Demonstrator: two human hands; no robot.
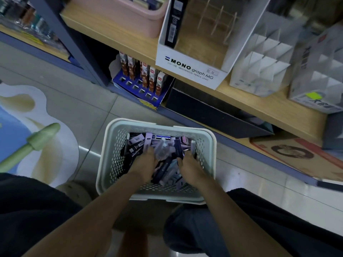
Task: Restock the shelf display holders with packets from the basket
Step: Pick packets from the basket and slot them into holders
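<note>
**pencilnerd:** So what can't you make out down there?

**shelfstacker:** Mostly the fingers tbh. Nearest the camera it's just knees in dark trousers (278, 229), cut off at the bottom edge, and two bare forearms reaching forward. Both hands are down inside the pale green perforated plastic basket (111, 154), which sits on the floor tiles. The left hand (143, 162) and right hand (191, 166) only show their backs. The fingertips are buried in the heap, so I honestly can't tell if either one is gripping anything or just resting in it.

**pencilnerd:** And the stock?

**shelfstacker:** The jumble of small black, white and lilac packets (148, 140) fills the basket and touches both hands. A slim dark pen-shaped pack (163, 170) lies between them. Labels are too blurry to read. Beyond that, on the light wooden shelf (259, 104), sits the white cardboard MONO graph display holder (191, 71) with one black packet standing at its left wall. Just to its right is a white cardboard holder with slanted dividers (259, 67). Under the shelf, to the left, a blue slotted display box (137, 89) holds brown-and-white cartons. The tops of the holders are cut off and smeared.
</note>
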